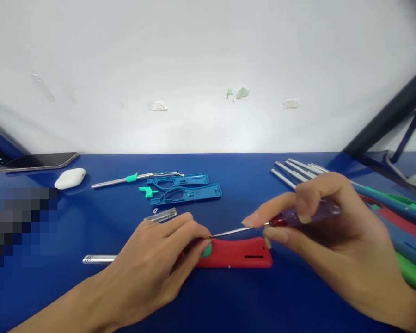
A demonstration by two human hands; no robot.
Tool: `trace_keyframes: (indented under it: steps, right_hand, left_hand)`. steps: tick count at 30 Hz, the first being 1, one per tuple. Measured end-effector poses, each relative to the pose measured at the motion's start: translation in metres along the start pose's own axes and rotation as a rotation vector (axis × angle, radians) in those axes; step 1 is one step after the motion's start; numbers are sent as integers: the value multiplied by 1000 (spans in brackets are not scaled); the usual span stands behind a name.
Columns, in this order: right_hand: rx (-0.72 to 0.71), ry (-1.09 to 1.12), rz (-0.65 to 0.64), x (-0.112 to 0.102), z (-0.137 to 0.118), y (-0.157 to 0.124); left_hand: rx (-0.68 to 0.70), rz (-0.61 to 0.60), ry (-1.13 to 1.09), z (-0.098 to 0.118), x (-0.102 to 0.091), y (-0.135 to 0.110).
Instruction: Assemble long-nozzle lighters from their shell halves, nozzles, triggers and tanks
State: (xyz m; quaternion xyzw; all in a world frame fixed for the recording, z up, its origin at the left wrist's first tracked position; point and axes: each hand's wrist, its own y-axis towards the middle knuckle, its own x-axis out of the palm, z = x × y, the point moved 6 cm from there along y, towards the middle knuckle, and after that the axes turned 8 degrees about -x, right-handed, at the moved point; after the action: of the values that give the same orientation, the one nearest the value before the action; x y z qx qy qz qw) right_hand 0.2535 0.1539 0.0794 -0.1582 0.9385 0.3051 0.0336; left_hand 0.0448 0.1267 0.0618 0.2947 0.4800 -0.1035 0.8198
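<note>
A red plastic lighter body (236,254) lies flat on the blue table (229,305) in front of me, with a green part (207,250) at its left end and a metal tube (99,259) sticking out to the left. My left hand (159,259) rests on the left end, fingers curled and pressing it down. My right hand (319,222) pinches a small screwdriver (298,217) with a clear purple and red handle. Its thin metal shaft (229,232) points left, and the tip meets the red body near my left fingertips.
Two blue lighter shell halves (185,188), a green trigger piece (146,191), a metal rod with a green collar (125,180) and a clear part (162,214) lie behind. Several metal tubes (291,171) and coloured lighters (402,226) sit right. A phone (38,161) and white case (70,178) are far left.
</note>
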Motion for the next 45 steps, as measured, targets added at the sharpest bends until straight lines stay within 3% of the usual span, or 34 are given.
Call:
trace_keyframes:
  steps: [7,12,18,26,35,45]
  right_hand:
    - [-154,55,170,-7,-14,3]
    - [-191,-31,71,-14,-22,5]
    - [-192,-25,-22,-17,-23,5]
    - [-229,-87,-51,-17,-22,9]
    - [-204,-78,-28,-17,-17,8]
    - [-174,-121,-22,-20,-20,11]
  left_hand:
    - [-27,92,-147,19,7,9]
    - [-53,95,-190,36,23,26]
    - [27,39,-205,53,42,44]
    - [27,-16,-133,46,55,48]
    - [58,-32,-11,43,54,42]
    - [127,2,-21,48,50,41]
